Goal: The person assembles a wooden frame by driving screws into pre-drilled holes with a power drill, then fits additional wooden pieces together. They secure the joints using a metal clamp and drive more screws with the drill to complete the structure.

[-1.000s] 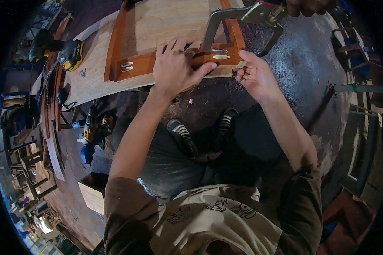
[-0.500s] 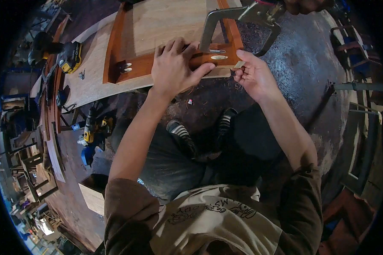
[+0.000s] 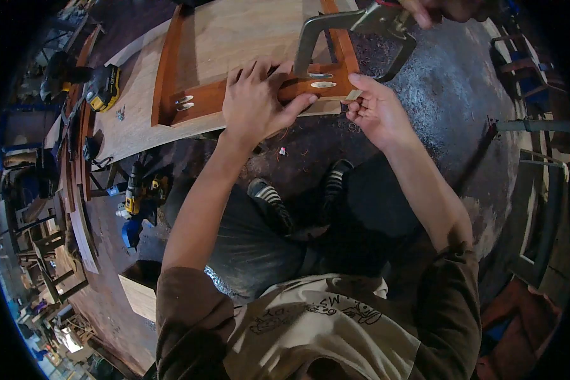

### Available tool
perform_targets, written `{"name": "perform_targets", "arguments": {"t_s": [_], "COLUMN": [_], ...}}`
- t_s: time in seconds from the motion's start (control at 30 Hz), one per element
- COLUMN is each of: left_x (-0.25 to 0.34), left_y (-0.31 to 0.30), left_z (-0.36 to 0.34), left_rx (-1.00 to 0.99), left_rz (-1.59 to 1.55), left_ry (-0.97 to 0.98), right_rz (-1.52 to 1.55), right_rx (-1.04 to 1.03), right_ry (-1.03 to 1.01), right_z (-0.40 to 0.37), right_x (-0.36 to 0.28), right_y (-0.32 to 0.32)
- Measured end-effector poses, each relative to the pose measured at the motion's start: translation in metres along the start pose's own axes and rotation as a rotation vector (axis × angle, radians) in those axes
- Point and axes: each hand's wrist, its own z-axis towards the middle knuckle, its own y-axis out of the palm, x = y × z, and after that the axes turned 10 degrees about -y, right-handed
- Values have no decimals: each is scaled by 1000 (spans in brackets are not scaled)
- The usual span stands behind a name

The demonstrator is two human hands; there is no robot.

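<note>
Head view: left hand [image 3: 256, 104] pressing flat, grip spread, on the wooden frame [image 3: 206, 100] at the table [image 3: 133, 123] edge. Locking clamp [image 3: 335, 24] bites the corner, a co-worker's hand [image 3: 449, 7] on it. Right hand [image 3: 375, 113], grip pinching a small wood block [image 3: 354, 95] there. Clamp-up, I'd say; next needs steady alignment.

You have two hands of your own in view, a left hand [image 3: 253, 104] and a right hand [image 3: 373, 113], plus one other person's hand [image 3: 446, 9]. Count one locking clamp [image 3: 335, 25], one wooden frame [image 3: 170, 63], one plywood sheet [image 3: 130, 123], four pocket holes [image 3: 184, 102], two yellow cordless drills [image 3: 104, 85] and two striped socks [image 3: 267, 195].
</note>
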Motion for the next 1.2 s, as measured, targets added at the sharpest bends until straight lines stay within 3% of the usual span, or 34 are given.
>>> {"name": "perform_targets", "arguments": {"t_s": [0.37, 0.43, 0.53, 0.8, 0.9, 0.97, 1.03, 1.1, 1.17, 1.2], "left_x": [0, 6, 1, 2, 3, 1, -2, 0, -9, -9], "left_y": [-2, -12, -9, -15, -19, -18, -19, -25, -9, -21], "left_z": [-2, 1, -2, -7, -8, -9, -12, -11, -14, -11], "left_rx": [11, -112, -72, 18, -17, 4, -10, -13, -168, -242], "left_rz": [-9, 89, -47, 3, -34, -67, -168, -198, -57, -131], "left_ry": [-22, -72, -89, -56, -91, -78, -75, -77, -49, -106], "right_rz": [23, 1, -26, 7, 76, 44, -250, -440, -533, -594], "right_rx": [-9, 4, 32, 15, 107, 422, 493, 88, -240, -267], "right_ry": [20, 29, 45, 82, 33, -322, -756, -977, -903, -882], "right_z": [0, -2, -6, -22, -24, -18, -16, -8, 6, 4], "right_x": [2, 1, 1, -8, -7, -14, -43, -69, -88, -93], "right_y": [-2, -3, 0, 6, -11, -29, -12, 0, -3, 10]}}
